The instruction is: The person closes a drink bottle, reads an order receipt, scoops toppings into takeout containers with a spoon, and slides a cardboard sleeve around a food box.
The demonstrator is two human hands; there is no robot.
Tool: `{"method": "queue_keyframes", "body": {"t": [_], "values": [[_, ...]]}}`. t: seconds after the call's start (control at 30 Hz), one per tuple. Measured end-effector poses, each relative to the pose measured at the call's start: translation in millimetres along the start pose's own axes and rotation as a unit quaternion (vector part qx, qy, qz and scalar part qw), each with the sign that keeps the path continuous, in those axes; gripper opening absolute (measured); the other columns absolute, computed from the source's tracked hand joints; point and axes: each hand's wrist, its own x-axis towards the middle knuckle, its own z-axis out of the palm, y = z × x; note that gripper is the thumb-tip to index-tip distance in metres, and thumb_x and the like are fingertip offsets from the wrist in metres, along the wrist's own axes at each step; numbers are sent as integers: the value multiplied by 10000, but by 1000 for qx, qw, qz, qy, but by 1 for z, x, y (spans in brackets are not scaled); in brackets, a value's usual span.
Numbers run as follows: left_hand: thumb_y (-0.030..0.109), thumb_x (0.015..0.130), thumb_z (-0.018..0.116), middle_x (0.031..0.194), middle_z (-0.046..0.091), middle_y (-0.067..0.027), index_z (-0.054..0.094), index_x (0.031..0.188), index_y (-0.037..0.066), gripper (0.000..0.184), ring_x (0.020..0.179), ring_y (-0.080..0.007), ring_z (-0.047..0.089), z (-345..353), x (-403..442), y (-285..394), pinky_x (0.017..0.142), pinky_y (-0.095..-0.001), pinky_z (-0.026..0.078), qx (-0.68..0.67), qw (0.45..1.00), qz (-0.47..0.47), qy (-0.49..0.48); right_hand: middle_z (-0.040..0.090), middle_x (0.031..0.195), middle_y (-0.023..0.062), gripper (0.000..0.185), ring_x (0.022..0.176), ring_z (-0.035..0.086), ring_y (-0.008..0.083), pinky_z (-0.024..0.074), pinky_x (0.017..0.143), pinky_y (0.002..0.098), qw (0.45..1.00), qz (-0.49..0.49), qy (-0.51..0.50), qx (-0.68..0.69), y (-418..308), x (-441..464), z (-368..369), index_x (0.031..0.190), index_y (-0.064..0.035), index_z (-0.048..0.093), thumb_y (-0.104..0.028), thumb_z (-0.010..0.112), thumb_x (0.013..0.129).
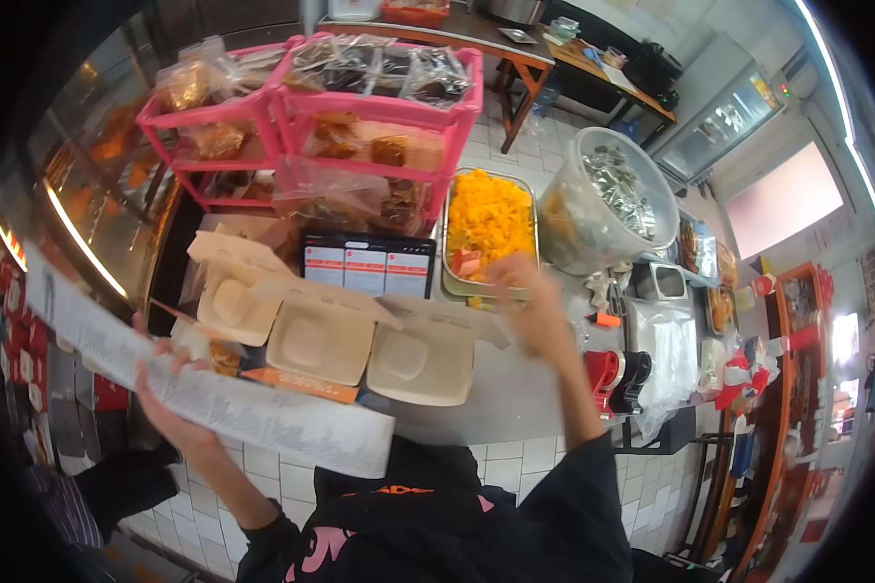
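My left hand (177, 413) grips a long printed paper strip (262, 423), like a receipt, which runs diagonally across the lower left. My right hand (530, 306) is smeared by motion just in front of a metal tray (536, 228) heaped with yellow-orange food pieces (491, 209); its fingers cannot be made out. A reddish piece (467, 262) lies at the near end of that heap. Between my hands stand three open takeaway boxes, the left box (231, 301), the middle box (316, 340) and the right box (421, 364), with nothing visible inside. Behind them a tablet (367, 264) shows several order panels.
A pink rack (457, 126) with bagged goods stands at the back left. A large clear bucket (564, 233) with foil packets sits right of the tray. Red and black dispensers (617, 379) and plastic bags (666, 340) occupy the right side. A lit glass display (87, 233) is at the left.
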Motion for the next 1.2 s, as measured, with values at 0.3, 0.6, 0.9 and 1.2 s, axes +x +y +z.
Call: {"method": "queue_keyframes", "body": {"t": [0.3,0.6,0.9,1.2], "values": [[153,904,417,988,431,-35,198,1379,75,529,776,-116,406,-30,-30,39,720,-239,400,79,983,157,48,611,906,131,367,821,602,241,499,615,329,908,-43,26,-416,357,114,-234,1000,-38,580,-141,712,673],[170,916,400,1024,459,-53,233,1362,84,484,806,-144,457,-35,-92,45,704,-239,453,179,943,218,176,569,876,152,360,808,606,277,515,692,382,875,223,-166,-396,346,128,-234,905,-70,575,4,670,566],[176,892,455,1025,474,-82,329,1307,62,449,835,-135,491,-37,-112,63,791,-260,457,155,943,179,233,591,905,119,335,898,552,334,437,806,364,909,62,-155,-382,355,129,-230,876,-88,608,38,608,565],[313,893,378,1136,522,-89,372,1298,43,486,844,-165,500,-62,-137,97,783,-286,440,208,888,138,387,609,966,52,167,861,564,129,449,754,227,974,-31,218,-48,104,102,-151,987,-9,598,-17,556,826]]}}
